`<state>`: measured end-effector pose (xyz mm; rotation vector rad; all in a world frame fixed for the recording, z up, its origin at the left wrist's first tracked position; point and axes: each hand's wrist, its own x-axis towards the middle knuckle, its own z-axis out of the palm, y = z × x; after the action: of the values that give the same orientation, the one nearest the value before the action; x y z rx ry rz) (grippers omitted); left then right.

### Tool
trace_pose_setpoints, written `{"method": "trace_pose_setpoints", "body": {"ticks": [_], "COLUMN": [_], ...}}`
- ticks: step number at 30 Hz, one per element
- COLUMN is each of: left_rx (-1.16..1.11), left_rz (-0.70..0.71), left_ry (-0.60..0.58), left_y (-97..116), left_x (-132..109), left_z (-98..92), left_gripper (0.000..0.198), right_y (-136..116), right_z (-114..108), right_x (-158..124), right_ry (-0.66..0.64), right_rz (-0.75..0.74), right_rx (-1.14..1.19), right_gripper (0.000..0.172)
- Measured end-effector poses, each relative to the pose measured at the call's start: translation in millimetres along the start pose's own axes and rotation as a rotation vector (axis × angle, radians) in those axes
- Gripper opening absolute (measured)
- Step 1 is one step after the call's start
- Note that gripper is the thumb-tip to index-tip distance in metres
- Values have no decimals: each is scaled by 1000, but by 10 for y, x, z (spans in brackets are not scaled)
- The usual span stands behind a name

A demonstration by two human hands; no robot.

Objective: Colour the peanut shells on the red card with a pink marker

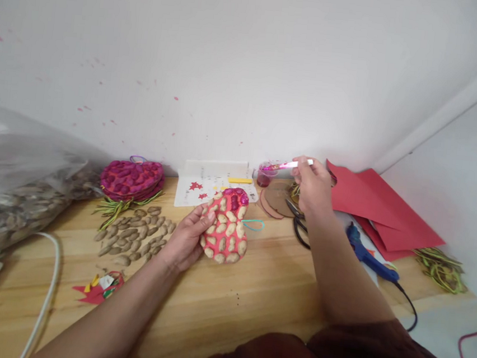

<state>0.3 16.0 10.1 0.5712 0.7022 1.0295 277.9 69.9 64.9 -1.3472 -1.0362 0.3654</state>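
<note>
My left hand (pixel 188 236) grips the left edge of a peanut-covered red craft piece (pixel 227 228), holding it tilted above the table. Magenta paint coats several peanuts at its top; the others are bare tan. A turquoise loop (pixel 254 224) sticks out from its right side. Pinched in my right hand (pixel 313 186) is a white-handled paintbrush (pixel 290 165), its bristle end stained magenta. That end is over a small clear cup (pixel 265 177) with dark pink paint inside. Loose peanuts (pixel 134 236) lie spread on the wood left of my left hand.
Finished-looking magenta pieces (pixel 132 180) are stacked at back left, near a plastic bag (pixel 29 198) of peanuts. Scissors (pixel 299 224), a blue glue gun (pixel 369 259) and red sheets (pixel 379 204) lie right. A white cable (pixel 53 273) crosses the left side.
</note>
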Motion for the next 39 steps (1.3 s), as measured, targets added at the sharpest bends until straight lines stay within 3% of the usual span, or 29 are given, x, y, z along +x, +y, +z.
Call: {"method": "trace_pose_setpoints", "body": {"ticks": [4, 9, 14, 39], "left_rx": [-3, -14, -20, 14], "left_rz": [-12, 1, -5, -24], "left_ry": [-34, -58, -92, -197], "left_y": [7, 12, 15, 39], "left_x": [-2, 15, 18, -28], "left_z": [-29, -77, -96, -84], "left_gripper": [56, 57, 53, 48], "right_y": [-225, -376, -339, -282], "right_z": [-92, -140, -132, -61], "right_x": [-396, -663, -684, -695], "right_ry": [-219, -210, -232, -270], "right_rz": [150, 50, -8, 87], "right_rx": [365, 450, 440, 538], "right_gripper": [50, 43, 40, 42]}}
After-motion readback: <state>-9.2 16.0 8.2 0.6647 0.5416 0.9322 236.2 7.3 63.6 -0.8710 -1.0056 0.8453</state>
